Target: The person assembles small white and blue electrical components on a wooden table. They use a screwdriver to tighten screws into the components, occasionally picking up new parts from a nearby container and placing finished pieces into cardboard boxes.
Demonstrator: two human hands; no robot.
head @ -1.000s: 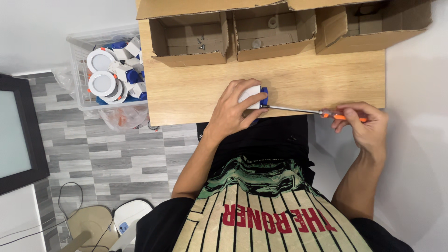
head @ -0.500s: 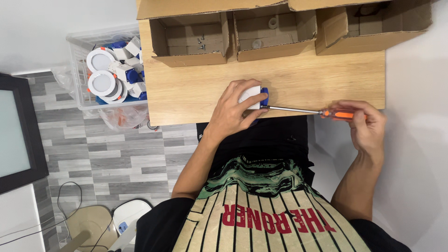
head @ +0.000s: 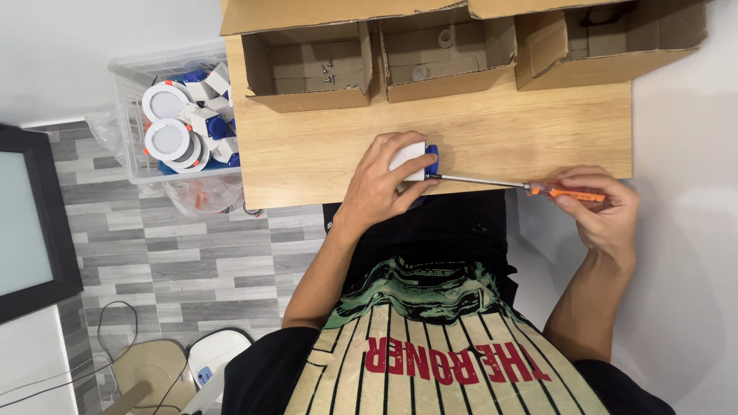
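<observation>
My left hand (head: 382, 183) grips a small white and blue lamp part (head: 415, 159) at the near edge of the wooden table (head: 500, 138). My right hand (head: 600, 211) holds an orange-handled screwdriver (head: 569, 192) level, its long metal shaft (head: 477, 180) reaching left so the tip meets the blue side of the part. Most of the part is hidden under my left fingers.
Three open cardboard boxes stand at the table's far side: the left box (head: 307, 65) holds a few screws, the middle box (head: 446, 50) small round pieces, the right box (head: 607, 38) is dim inside. A clear plastic bin (head: 177, 123) of round white lamps sits left of the table.
My right hand has shifted a little on the screwdriver handle, as if turning it. My left hand and the part stay where they were.
</observation>
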